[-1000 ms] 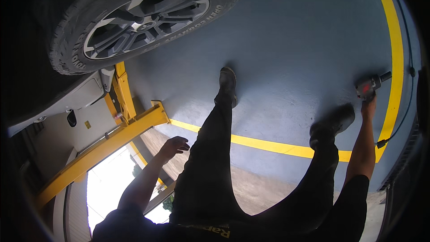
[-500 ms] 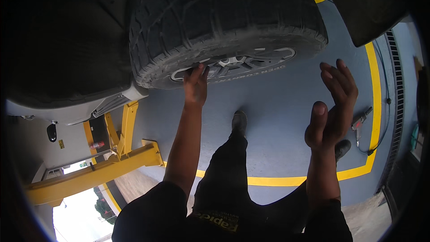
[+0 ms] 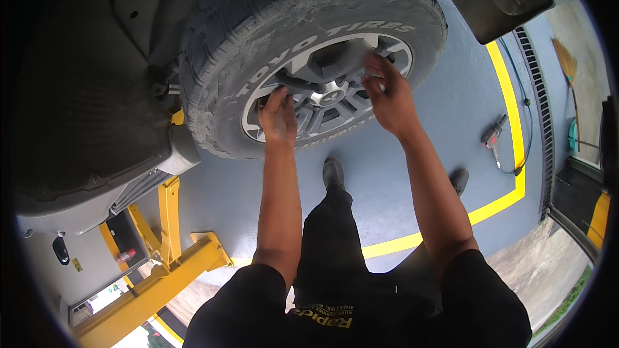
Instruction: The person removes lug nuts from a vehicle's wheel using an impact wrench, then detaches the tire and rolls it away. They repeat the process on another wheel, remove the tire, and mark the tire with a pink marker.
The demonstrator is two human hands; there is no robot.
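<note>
A large black tire on a grey alloy wheel [image 3: 330,96] hangs raised in front of me, outer face toward me. My left hand [image 3: 278,116] is at the wheel's lower left, its fingers hooked into a gap beside a spoke. My right hand [image 3: 390,98] is over the right part of the wheel face, fingers bent and apart from the thumb, with nothing seen between them. Its fingertips are partly smeared, and whether they touch the spokes cannot be told.
An impact wrench [image 3: 493,138] lies on the grey floor at right, its hose [image 3: 527,122] along the yellow line [image 3: 509,103]. A drain grate [image 3: 545,122] runs beyond. At lower left stands a yellow lift arm [image 3: 148,290]. Dark vehicle underbody [image 3: 84,90] and a mud flap [image 3: 493,0] flank the tire.
My right hand has moved left and up from open air to the wheel face. More of the wheel's face now shows as the view has shifted. My left hand stays at the wheel.
</note>
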